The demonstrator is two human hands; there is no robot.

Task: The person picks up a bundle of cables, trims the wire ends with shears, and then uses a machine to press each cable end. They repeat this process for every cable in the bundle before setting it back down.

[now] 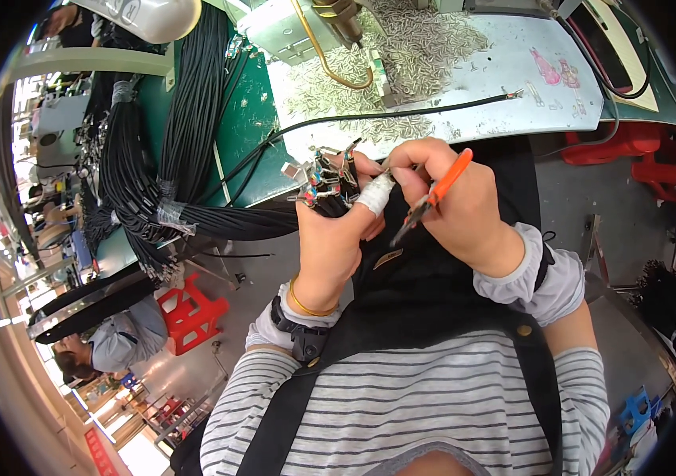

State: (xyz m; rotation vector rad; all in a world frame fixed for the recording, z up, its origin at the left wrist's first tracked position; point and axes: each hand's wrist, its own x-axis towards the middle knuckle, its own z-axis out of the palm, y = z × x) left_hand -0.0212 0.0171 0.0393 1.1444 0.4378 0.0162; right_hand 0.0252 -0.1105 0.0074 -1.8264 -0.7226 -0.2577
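My left hand [328,250] is closed round the ends of several black cables [236,224], their stripped coloured wires and metal terminals [318,182] fanning out above the fingers. White tape wraps its thumb. Meeting that thumb, my right hand [469,210] pinches finger and thumb together at a wire end too small to make out. Tucked in the same right hand is a small hand tool with an orange handle [452,174] and dark jaws pointing down toward my apron; it looks like pliers or cutters. Both hands are in front of the table's near edge.
Small metal terminals [425,67] cover much of the white board [504,107] under a machine [286,32]. One loose black cable [401,115] crosses the board. Thick cable bundles [187,119] lie at left on the green table. Red stools [191,305] and another person [124,341] are beyond.
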